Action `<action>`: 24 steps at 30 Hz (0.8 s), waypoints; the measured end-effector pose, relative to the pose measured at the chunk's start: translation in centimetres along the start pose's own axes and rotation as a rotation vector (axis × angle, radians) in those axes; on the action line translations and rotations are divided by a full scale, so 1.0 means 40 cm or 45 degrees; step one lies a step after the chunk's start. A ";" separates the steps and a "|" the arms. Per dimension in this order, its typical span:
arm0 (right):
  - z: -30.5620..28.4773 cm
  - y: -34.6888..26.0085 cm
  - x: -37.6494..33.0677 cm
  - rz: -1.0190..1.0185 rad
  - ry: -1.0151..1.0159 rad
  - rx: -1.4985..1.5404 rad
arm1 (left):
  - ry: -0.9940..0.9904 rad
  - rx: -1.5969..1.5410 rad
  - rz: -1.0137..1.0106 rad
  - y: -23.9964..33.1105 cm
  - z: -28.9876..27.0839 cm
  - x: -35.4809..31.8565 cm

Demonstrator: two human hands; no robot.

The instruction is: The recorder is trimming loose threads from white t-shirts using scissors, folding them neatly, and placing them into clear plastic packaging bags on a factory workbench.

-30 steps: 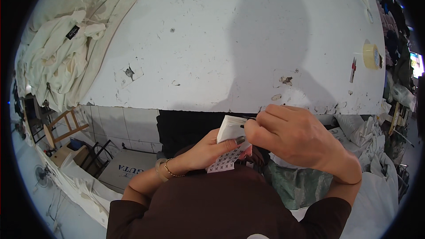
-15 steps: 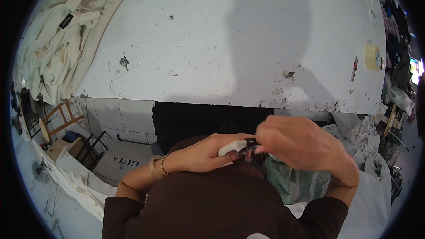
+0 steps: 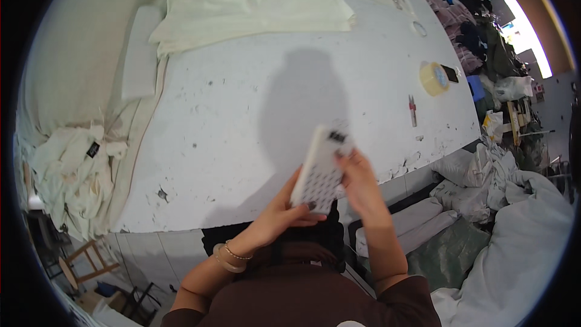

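Note:
Over the front edge of the white table, I hold what looks like a phone in a white case with dark marks. It is tilted, with a dark rectangle near its upper end. My left hand is closed around its lower end, thumb across the patterned side. At its right edge, the fingers of my right hand press on it, a little blurred. The side turned away from me is hidden.
Pale folded cloth lies at the table's back, with a crumpled cream garment at left. A tape roll and red-handled snips lie at right. White fabric is heaped beside me on the right.
The white object has come up from near my waist to above the table edge, and its patterned side now shows. My view has lifted and takes in more of the table.

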State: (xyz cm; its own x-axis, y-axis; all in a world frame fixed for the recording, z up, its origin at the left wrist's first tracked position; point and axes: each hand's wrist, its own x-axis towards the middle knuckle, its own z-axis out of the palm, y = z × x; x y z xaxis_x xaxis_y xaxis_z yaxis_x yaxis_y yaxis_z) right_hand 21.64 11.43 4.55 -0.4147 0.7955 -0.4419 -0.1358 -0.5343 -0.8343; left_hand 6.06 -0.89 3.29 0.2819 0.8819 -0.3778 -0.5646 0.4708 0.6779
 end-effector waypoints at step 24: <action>-0.366 -0.123 0.345 -0.793 0.853 -2.090 | 2.582 1.756 0.972 0.309 -0.507 -0.538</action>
State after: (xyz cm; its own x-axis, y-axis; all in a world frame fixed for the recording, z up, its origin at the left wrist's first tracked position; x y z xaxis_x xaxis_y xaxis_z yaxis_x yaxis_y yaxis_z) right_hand 29.77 29.22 -2.29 -0.2225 0.9245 0.3095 0.9436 0.2841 -0.1703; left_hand -22.70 -14.49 7.00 -0.7231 0.1670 0.6703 0.5619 0.7066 0.4301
